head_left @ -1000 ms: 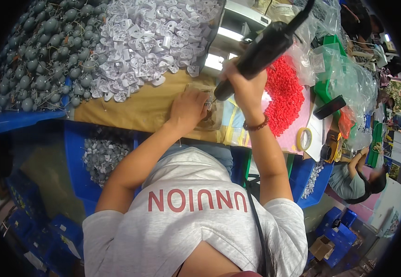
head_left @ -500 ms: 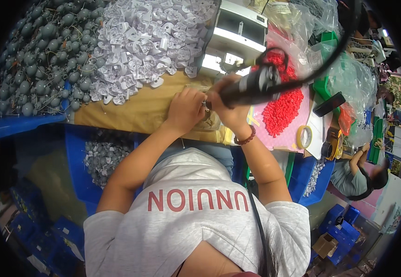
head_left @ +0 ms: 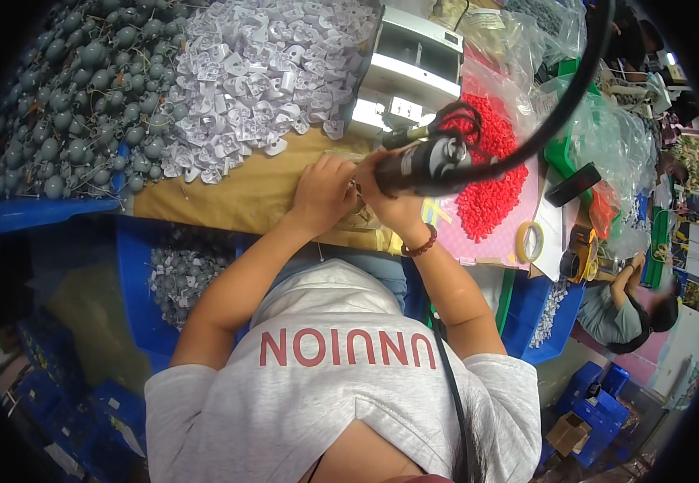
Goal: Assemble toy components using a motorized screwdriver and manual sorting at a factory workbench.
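Over the brown-covered bench top point(head_left: 228, 197), my two hands meet in front of me. Wrapped round a black electric screwdriver point(head_left: 422, 167) is my right hand point(head_left: 389, 205); the tool lies nearly flat, its rear end toward the right and a thick black cable leading off it. My left hand point(head_left: 325, 193) is closed, thumb side against the right hand. Something small and shiny shows between the hands, but the fingers cover most of it, so its kind is not clear.
Grey ball-shaped parts point(head_left: 68, 105) heap up at far left, beside white plastic parts point(head_left: 245, 72). A white device point(head_left: 410, 60) stands ahead. Right of it lie small red parts point(head_left: 490, 193), a tape roll point(head_left: 529, 241) and plastic bags point(head_left: 615, 145). Another person point(head_left: 623, 314) sits at far right.
My right hand and the screwdriver have shifted a little left and closer to my left hand. The cable has swung slightly left. The left hand has barely moved.
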A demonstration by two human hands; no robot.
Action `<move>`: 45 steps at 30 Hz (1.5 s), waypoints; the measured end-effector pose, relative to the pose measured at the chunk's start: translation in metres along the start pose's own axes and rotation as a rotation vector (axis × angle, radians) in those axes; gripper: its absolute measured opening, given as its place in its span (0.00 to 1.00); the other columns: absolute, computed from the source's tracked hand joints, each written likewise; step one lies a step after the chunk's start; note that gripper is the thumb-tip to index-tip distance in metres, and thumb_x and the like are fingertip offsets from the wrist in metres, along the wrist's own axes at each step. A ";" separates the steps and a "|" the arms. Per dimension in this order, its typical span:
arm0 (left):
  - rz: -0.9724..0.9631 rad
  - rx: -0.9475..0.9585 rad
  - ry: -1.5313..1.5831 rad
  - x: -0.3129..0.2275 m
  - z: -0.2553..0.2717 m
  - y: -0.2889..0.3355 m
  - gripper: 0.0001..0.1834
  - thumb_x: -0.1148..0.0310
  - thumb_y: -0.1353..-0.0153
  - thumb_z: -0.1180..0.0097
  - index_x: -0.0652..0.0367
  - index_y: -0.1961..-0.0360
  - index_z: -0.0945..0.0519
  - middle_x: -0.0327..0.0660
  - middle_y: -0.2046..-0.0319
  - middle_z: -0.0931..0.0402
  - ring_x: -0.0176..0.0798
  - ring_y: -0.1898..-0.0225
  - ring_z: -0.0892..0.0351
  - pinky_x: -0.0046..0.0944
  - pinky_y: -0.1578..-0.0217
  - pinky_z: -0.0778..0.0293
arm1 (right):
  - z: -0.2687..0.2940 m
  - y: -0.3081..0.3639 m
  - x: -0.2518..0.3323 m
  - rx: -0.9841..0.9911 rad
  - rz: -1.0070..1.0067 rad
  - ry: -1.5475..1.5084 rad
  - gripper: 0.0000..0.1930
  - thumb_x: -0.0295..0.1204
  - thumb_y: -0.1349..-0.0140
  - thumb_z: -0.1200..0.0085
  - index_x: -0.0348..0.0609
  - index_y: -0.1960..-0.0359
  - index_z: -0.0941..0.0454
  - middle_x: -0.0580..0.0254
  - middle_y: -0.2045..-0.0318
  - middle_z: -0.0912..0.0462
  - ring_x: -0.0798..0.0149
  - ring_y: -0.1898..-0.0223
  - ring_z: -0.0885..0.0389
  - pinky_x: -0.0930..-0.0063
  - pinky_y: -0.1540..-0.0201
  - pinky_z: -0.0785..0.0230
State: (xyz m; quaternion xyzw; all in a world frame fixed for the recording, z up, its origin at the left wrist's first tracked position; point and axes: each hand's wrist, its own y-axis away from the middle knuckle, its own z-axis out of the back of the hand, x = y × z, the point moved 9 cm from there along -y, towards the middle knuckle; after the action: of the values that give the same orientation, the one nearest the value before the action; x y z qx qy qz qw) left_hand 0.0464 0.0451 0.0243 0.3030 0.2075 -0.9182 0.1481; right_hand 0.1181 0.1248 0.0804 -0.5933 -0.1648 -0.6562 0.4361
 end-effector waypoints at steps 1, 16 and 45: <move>0.000 0.004 0.000 0.000 -0.001 0.000 0.18 0.73 0.54 0.39 0.54 0.60 0.27 0.42 0.61 0.27 0.50 0.54 0.27 0.50 0.57 0.31 | 0.004 -0.004 0.001 -0.047 -0.041 -0.047 0.09 0.17 0.45 0.43 0.35 0.61 0.25 0.63 0.68 0.22 0.69 0.66 0.23 0.74 0.60 0.28; 0.013 -0.033 0.104 -0.002 0.003 0.009 0.20 0.73 0.49 0.34 0.61 0.53 0.23 0.48 0.52 0.22 0.56 0.42 0.29 0.49 0.43 0.32 | 0.119 0.013 -0.036 -0.675 -0.111 -0.078 0.22 0.23 0.36 0.43 0.34 0.41 0.31 0.57 0.52 0.23 0.65 0.52 0.23 0.72 0.50 0.29; 0.159 0.599 -0.071 0.034 0.069 0.084 0.17 0.72 0.47 0.34 0.58 0.55 0.21 0.49 0.57 0.20 0.55 0.55 0.21 0.47 0.55 0.25 | 0.092 0.022 -0.079 0.108 -0.232 0.220 0.11 0.27 0.37 0.41 0.38 0.54 0.21 0.59 0.66 0.16 0.66 0.61 0.19 0.72 0.56 0.26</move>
State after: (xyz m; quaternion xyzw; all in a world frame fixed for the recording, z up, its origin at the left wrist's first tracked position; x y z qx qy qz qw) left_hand 0.0196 -0.0656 0.0286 0.3163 -0.1021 -0.9341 0.1305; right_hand 0.1865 0.2093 0.0230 -0.4705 -0.2184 -0.7535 0.4040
